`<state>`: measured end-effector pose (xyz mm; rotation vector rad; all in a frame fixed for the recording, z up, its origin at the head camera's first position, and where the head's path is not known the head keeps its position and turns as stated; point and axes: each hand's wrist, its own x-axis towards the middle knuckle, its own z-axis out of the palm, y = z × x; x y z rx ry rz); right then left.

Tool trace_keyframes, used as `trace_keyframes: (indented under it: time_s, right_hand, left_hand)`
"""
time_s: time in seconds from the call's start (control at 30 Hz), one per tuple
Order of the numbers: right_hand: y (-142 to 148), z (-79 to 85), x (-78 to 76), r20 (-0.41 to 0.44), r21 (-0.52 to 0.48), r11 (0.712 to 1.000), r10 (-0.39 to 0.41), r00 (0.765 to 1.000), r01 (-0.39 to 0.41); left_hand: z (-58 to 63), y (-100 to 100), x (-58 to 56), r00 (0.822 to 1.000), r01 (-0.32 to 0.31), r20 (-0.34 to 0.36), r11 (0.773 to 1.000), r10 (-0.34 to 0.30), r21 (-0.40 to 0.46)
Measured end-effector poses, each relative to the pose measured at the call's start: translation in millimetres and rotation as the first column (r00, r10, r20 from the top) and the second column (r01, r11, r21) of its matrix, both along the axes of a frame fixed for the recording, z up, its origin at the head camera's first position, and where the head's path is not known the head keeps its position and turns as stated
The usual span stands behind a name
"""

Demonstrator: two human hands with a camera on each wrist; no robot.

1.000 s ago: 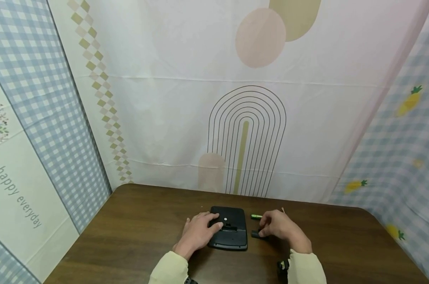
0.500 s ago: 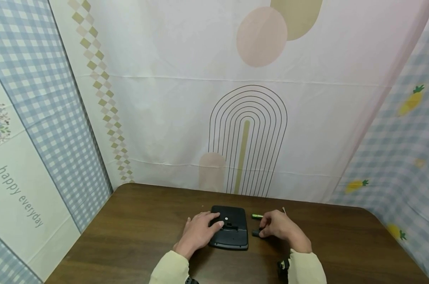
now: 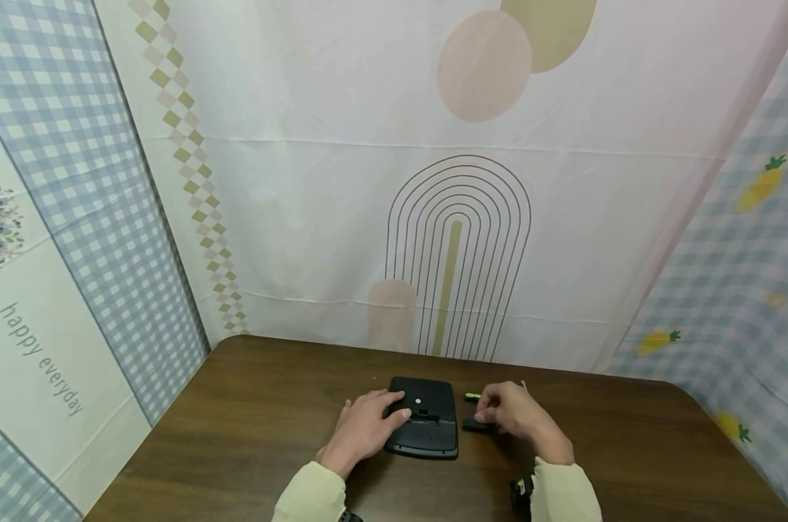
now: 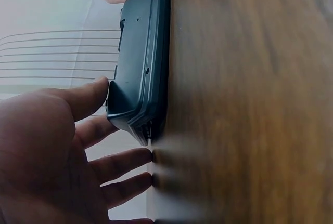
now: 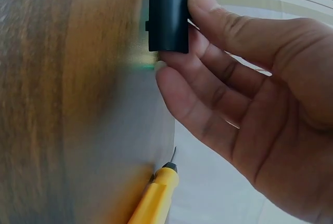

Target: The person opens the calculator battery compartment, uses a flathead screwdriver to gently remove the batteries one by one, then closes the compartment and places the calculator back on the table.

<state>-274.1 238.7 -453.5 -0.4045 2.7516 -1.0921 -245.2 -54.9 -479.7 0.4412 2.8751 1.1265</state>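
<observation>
A flat black device (image 3: 426, 438), like a calculator lying face down, has a battery slot and a small white round mark on its back. My left hand (image 3: 364, 431) rests on its left side, thumb and index finger on the back; the left wrist view has the other fingertips down at the table. Just right of the device, my right hand (image 3: 514, 413) pinches a small black battery cover (image 5: 169, 16) between thumb and fingers, low over the table. Behind it lies a green battery (image 3: 472, 397), partly hidden by the right hand.
A yellow screwdriver (image 5: 158, 195) with a thin metal tip lies beyond the right hand in the right wrist view. The brown wooden table (image 3: 263, 406) ends at a patterned curtain (image 3: 302, 217).
The right hand's fingers have shifted on the battery cover, which shows longer and flatter now. The left hand and the device have stayed put; the head view has drifted slightly.
</observation>
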Motion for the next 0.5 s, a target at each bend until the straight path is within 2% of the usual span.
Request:
trace_keyframes:
  time_s: [0.13, 0.3, 0.5]
  right_hand:
    - [0.2, 1.7, 0.8, -0.023, 0.008, 1.0, -0.009, 1.0, 0.009]
    - [-2.7, 8.6, -0.1, -0.101, 0.036, 0.998, -0.039, 0.994, 0.043]
    - [-9.8, 21.8, 2.2, -0.131, 0.014, 0.999, -0.027, 0.991, 0.029]
  left_hand:
    - [-0.9, -0.4, -0.6, 1.0, -0.004, -0.001, 1.0, 0.004, -0.009]
    - [-1.3, -1.7, -0.5, 1.0, -0.015, -0.016, 1.0, 0.015, -0.012]
    - [-0.2, -2.5, -0.6, 1.0, -0.027, -0.013, 1.0, 0.027, -0.002]
